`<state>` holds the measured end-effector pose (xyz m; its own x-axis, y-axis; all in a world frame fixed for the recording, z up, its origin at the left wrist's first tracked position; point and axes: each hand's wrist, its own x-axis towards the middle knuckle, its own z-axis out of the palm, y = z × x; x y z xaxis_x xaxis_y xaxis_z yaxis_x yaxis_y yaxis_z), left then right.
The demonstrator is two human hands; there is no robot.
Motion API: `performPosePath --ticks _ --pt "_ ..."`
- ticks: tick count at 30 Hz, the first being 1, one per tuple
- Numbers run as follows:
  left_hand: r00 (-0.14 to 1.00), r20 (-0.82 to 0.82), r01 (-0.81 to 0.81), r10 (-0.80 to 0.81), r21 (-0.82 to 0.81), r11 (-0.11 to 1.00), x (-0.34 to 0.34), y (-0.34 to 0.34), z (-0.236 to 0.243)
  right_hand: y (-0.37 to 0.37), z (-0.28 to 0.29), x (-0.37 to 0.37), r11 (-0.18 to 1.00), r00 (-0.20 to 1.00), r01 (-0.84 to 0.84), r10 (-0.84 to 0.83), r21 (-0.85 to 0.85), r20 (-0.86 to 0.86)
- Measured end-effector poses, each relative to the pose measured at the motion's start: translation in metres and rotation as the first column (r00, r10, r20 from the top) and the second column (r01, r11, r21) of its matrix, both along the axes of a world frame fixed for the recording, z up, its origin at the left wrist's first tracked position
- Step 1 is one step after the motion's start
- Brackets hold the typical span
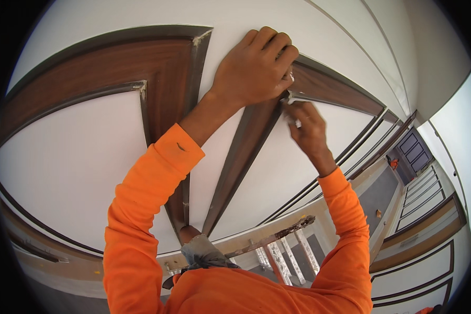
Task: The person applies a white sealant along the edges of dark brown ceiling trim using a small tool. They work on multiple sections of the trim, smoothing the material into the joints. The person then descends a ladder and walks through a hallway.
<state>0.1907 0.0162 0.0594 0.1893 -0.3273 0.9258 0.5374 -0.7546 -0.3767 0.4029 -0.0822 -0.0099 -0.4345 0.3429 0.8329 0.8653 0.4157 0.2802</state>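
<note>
Left hand [254, 68] curled over upper corner of brown wood trim frame [259, 131] on white wall [230, 18]; grip hidden, cannot tell what's held. Right hand [310, 125] blurred at frame's inner corner, fingers bent by whitish bit [298, 123]; grip unclear. Risk: hands so close, right-hand slip could nick frame or bump left hand.

The white panel [78, 152] inside the left wood-grain frame [170, 78] leaves room; left hand [257, 68] and right hand [311, 125] block the upper corner of the right wood-grain frame [255, 131].
</note>
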Motion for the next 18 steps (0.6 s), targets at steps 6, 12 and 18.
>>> performPosePath --ticks 6,12,18 --pt "1.0 0.014 -0.018 0.017 0.057 0.998 0.003 0.0 0.003 0.005 0.006 -0.001 0.99 0.995 0.009 0.005 0.144 -0.1" --pt "1.0 0.014 -0.028 0.027 0.047 0.999 0.002 -0.002 0.005 -0.005 0.014 0.002 0.996 0.999 0.017 -0.013 0.091 -0.04" --pt "1.0 -0.019 0.0 0.0 -0.006 1.0 -0.003 -0.004 0.0 -0.011 0.017 0.001 0.998 1.0 0.004 -0.005 0.058 0.004"
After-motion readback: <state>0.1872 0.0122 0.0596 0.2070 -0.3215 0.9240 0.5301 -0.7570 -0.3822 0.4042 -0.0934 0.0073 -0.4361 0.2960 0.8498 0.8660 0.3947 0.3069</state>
